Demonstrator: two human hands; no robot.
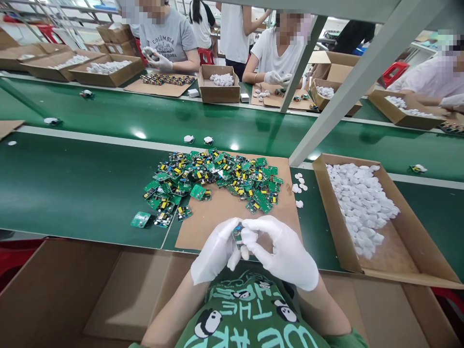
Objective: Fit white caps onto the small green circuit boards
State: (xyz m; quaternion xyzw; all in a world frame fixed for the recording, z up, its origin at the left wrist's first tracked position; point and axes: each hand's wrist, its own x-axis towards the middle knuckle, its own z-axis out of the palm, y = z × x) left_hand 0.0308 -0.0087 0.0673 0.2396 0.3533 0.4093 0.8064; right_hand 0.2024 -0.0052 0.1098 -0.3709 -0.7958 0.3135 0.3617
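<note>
Head view: left hand (216, 251) and right hand (287, 253), gloved, pinch one circuit board (237, 233) between them; board pile (224, 171), eleven o'clock.

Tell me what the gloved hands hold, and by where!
A small circuit board, held by one side in the left hand; the right hand covers its other side, so any grip there can't be told.

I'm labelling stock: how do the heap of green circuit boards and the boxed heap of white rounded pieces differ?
The green circuit boards carry yellow parts; the white rounded pieces look plain. The board heap spills off a flat brown cardboard sheet; the boxed pieces sit within cardboard walls. Both heaps are jumbled.
</note>
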